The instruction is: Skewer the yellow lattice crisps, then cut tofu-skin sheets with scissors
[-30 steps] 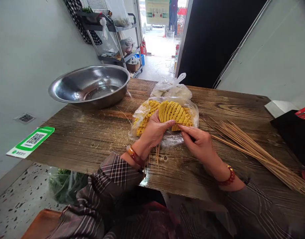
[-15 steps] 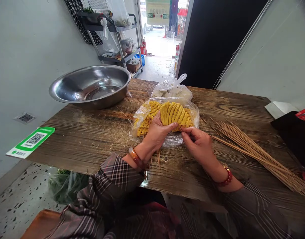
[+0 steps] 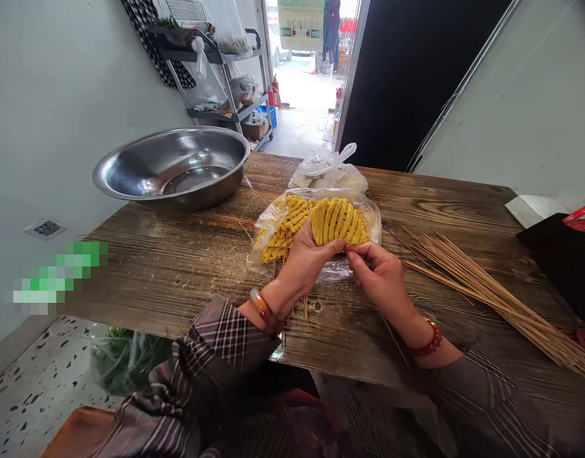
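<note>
My left hand (image 3: 307,257) is wrapped round the lower left edge of a yellow slitted piece (image 3: 338,219), its thumb along the bottom edge. At the piece's lower right corner, my right hand (image 3: 378,270) pinches a thin wooden stick, whose shaft slants down below the palm. The two hands' fingertips nearly meet. Behind and left of the held piece, more yellow slitted pieces (image 3: 277,238) lie on a clear plastic bag (image 3: 373,213). Several thin sticks poke out beneath my left hand. A bundle of wooden sticks (image 3: 493,292) lies on the right of the table.
A large steel basin (image 3: 191,187) stands at the table's (image 3: 177,254) back left. A tied plastic bag (image 3: 328,175) sits behind the yellow pieces. At the right edge are a black box (image 3: 554,254) and white paper (image 3: 533,208). A wheeled shelf (image 3: 225,57) stands beyond.
The held yellow piece has tilted and bunched slightly between my hands. A stick now shows slanting below my right hand. My left hand has shifted slightly right.
</note>
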`<action>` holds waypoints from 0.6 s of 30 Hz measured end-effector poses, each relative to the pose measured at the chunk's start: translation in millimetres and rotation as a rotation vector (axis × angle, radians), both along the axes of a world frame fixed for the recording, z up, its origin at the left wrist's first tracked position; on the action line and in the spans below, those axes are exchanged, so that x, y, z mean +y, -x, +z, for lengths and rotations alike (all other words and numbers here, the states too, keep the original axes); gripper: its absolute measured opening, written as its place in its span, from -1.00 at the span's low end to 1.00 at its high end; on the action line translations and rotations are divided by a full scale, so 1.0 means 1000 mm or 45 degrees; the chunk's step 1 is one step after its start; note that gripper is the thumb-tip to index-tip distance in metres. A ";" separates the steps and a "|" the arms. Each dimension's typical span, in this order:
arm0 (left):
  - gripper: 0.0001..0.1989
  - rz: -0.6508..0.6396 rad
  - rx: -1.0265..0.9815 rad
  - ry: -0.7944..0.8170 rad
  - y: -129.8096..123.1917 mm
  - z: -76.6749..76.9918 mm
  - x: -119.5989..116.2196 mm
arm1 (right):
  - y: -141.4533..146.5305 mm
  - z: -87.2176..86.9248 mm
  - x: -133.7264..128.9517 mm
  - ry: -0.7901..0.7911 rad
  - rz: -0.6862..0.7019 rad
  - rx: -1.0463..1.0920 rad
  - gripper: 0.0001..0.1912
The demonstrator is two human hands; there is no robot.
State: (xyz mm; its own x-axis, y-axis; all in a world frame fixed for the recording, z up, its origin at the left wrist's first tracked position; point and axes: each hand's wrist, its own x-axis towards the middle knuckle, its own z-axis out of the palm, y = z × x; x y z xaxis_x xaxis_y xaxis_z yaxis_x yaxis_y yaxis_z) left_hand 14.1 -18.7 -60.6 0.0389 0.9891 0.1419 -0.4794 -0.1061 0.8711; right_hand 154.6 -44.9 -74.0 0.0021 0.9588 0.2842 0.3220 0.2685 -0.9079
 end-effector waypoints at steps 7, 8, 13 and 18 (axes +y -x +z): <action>-0.56 0.003 -0.178 0.104 0.011 0.012 0.002 | 0.000 0.001 -0.004 -0.087 0.074 -0.109 -0.81; -0.54 0.007 -0.193 0.104 0.012 0.013 0.002 | 0.000 0.001 -0.004 -0.116 0.084 -0.135 -0.81; -0.47 0.003 -0.217 0.078 0.013 0.015 0.003 | 0.002 -0.002 -0.006 -0.184 0.079 -0.184 -0.80; -0.47 -0.006 -0.216 0.092 0.009 0.014 0.000 | 0.001 -0.004 -0.006 -0.207 0.062 -0.177 -0.81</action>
State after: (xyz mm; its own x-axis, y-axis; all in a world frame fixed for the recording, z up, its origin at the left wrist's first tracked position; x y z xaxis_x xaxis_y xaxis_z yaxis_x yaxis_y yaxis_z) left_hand 4.6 -18.8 -46.2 0.0254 0.9968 0.0754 -0.6206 -0.0434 0.7829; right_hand 153.1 -50.7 -78.3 -0.0930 0.8982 0.4296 0.4240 0.4261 -0.7991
